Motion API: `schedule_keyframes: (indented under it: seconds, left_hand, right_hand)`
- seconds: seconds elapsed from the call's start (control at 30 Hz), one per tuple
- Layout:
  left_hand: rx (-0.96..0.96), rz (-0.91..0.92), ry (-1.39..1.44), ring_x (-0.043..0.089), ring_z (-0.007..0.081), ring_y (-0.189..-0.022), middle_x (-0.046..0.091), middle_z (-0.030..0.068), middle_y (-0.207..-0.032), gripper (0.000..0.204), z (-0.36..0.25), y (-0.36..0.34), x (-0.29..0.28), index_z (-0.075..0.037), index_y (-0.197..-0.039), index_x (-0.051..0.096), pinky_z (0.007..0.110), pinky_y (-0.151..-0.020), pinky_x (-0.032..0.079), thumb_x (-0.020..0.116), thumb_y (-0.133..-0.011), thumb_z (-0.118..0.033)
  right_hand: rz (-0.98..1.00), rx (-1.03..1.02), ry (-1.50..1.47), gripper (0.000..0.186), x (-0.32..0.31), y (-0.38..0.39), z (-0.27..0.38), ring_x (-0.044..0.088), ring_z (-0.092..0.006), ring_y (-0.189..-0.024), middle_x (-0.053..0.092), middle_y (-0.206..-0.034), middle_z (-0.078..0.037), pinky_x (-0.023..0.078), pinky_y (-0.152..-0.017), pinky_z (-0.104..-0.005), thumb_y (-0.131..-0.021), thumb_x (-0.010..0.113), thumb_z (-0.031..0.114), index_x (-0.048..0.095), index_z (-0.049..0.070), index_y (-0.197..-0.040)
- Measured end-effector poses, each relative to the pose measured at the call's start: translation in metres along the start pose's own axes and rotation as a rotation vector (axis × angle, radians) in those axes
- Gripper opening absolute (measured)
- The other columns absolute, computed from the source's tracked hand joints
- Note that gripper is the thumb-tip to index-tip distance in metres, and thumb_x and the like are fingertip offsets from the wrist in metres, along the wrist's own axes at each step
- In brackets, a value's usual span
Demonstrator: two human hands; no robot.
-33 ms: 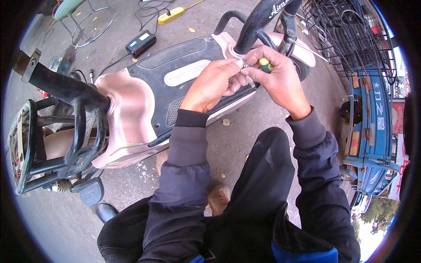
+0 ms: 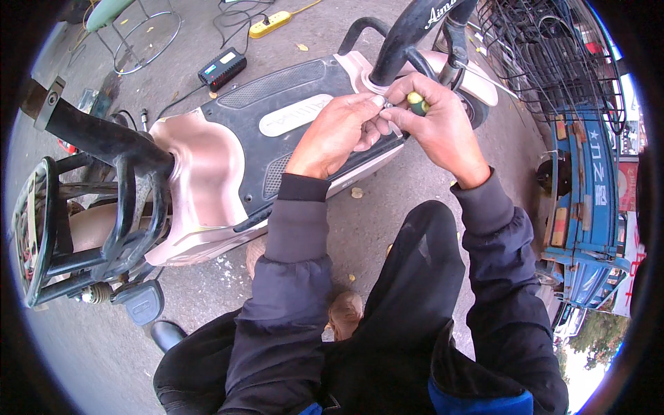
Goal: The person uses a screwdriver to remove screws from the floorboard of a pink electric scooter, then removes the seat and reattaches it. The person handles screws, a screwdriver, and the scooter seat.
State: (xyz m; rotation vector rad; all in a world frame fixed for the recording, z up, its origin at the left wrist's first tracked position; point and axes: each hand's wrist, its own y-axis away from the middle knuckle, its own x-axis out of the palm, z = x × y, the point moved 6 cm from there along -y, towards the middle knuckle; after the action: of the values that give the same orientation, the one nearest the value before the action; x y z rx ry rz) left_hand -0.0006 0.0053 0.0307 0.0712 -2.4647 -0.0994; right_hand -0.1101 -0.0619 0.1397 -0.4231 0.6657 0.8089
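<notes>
Head view, one o'clock: the left hand (image 2: 335, 133) pinches a small piece (image 2: 387, 106), too small to identify, between thumb and fingertips. The right hand (image 2: 437, 124) meets it there, fingers curled round a green-yellow handle (image 2: 418, 104). Work looks under way: the piece is in the fingers, neither set down nor fastened. Between nine and one lies the scooter (image 2: 257, 149); its post (image 2: 111, 133) at ten shows no seat. How much is finished, I cannot tell.

The tool handle (image 2: 417, 104) is yellow and green.
</notes>
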Motion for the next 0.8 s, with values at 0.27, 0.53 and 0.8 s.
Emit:
schedule_keyframes:
  seconds: [0.27,0.53,0.8]
  left_hand:
    - [0.058,-0.121,-0.095,0.055,0.0077,-0.072,0.068,0.0018,-0.089,0.027,0.0,-0.003,-0.005,0.0,-0.115,0.071,0.023,-0.062,0.041,0.057,-0.111,-0.023]
    - [0.208,-0.141,-0.17,0.054,0.0059,-0.069,0.068,0.0007,-0.088,0.032,-0.011,0.0,-0.003,0.0,-0.13,0.069,0.022,-0.059,0.04,0.058,-0.11,-0.022]
    - [0.205,-0.348,-0.036,0.056,0.0069,-0.068,0.066,0.0025,-0.084,0.02,-0.014,0.004,-0.025,-0.001,-0.115,0.062,0.021,-0.055,0.039,0.058,-0.11,-0.02]
  right_hand:
    - [0.013,-0.006,0.089,0.02,0.012,-0.01,-0.01,0.063,-0.0147,-0.082,0.064,-0.085,-0.006,0.052,-0.077,-0.0336,-0.087,0.081,0.009,0.065,0.003,-0.097]
    - [0.076,0.19,-0.202,0.023,0.021,-0.017,-0.013,0.066,-0.0099,-0.081,0.069,-0.089,-0.003,0.053,-0.072,-0.0271,-0.09,0.078,0.002,0.067,0.0,-0.11]
    - [0.18,0.437,-0.488,0.017,0.037,-0.031,-0.023,0.057,-0.0049,-0.064,0.069,-0.084,-0.003,0.036,-0.047,-0.0194,-0.1,0.073,0.015,0.07,0.001,-0.109]
